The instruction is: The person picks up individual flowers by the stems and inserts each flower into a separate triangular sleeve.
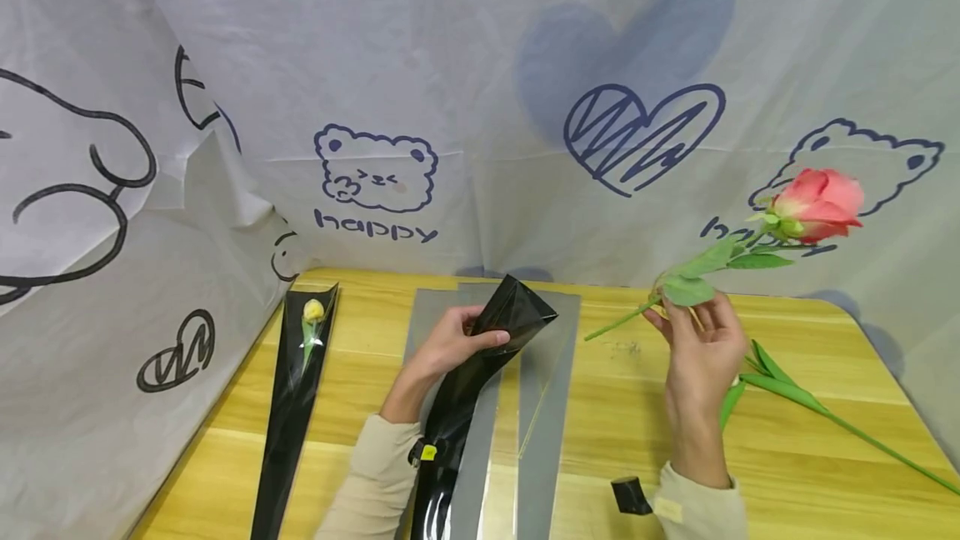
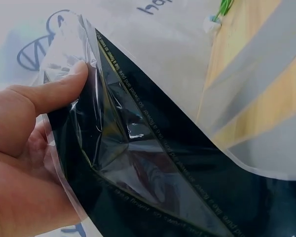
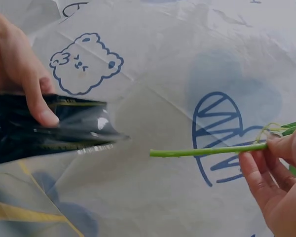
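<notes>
My left hand [image 1: 450, 344] grips the top of a black flower sleeve [image 1: 459, 407], thumb on its front and the other fingers behind. In the left wrist view, the glossy flower sleeve [image 2: 182, 148] shows a clear front panel and printed lettering along its edges. To the right, my right hand [image 1: 701, 357] pinches a pink rose [image 1: 819, 205] by its green stem, the bloom tilted up and right. The cut end of the stem [image 3: 197, 152] points toward the sleeve's mouth, a gap apart from it in the right wrist view.
A yellow tulip [image 1: 313, 311] in another black sleeve [image 1: 281, 448] lies at the table's left. Flat translucent sleeves [image 1: 543, 457] lie under my left hand's work. Beyond my right hand, a long-stemmed flower [image 1: 806, 400] lies on the wooden table [image 1: 600, 432]. A printed cloth [image 1: 487, 107] hangs behind.
</notes>
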`<state>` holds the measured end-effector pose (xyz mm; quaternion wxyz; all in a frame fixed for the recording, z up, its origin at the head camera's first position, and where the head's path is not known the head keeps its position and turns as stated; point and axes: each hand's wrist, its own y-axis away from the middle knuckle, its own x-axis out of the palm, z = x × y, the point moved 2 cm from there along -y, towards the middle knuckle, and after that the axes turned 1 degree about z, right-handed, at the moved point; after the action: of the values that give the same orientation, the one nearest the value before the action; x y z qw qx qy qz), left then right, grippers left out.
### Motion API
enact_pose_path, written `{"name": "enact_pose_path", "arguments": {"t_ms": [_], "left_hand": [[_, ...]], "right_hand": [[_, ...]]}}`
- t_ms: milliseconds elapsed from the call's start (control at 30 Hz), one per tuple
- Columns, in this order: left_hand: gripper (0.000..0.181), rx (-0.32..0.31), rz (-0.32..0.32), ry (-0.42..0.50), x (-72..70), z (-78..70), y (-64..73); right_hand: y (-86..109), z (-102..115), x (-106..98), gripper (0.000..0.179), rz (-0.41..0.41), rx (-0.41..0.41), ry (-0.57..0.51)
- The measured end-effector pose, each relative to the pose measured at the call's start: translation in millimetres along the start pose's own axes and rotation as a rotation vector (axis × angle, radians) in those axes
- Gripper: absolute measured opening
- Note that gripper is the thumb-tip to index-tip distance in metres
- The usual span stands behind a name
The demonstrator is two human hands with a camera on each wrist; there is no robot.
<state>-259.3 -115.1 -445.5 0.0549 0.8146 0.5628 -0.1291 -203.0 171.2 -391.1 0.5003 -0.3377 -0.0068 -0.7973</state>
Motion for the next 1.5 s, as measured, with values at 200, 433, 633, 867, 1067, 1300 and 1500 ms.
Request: {"name": "enact_pose_path", "arguments": {"t_ms": [200, 433, 633, 867, 1067, 1300, 1500], "left_hand": [[0.022, 0.038, 0.068, -0.005, 10.0, -6.7, -6.4], [0.019, 0.029, 0.151, 0.033, 19.3, -10.3, -8.0], [0.018, 0.058, 0.169, 0.034, 20.2, -13.2, -5.1], [0.017, 0.064, 0.16, 0.05, 23.1, -20.0, -0.5], [0.015, 0.062, 0.153, 0.048, 26.0, -24.2, 1.3], [0.014, 0.054, 0.176, 0.045, 28.5, -26.4, 2.7], [0.015, 0.085, 0.209, 0.046, 27.1, -28.8, 4.5]], "right_hand": [[0.7, 1, 8, 0.029, 0.017, -0.057, -0.049], [6.6, -1, 13, 0.027, 0.015, -0.082, 0.012], [8.6, -3, 15, 0.028, 0.047, -0.103, 0.071], [14.1, -8, 23, 0.022, 0.175, -0.011, 0.163], [17.5, -12, 25, 0.023, 0.256, 0.009, 0.378], [20.2, -16, 27, 0.022, 0.363, 0.074, 0.53], [21.1, -17, 27, 0.024, 0.418, 0.133, 0.562]]}}
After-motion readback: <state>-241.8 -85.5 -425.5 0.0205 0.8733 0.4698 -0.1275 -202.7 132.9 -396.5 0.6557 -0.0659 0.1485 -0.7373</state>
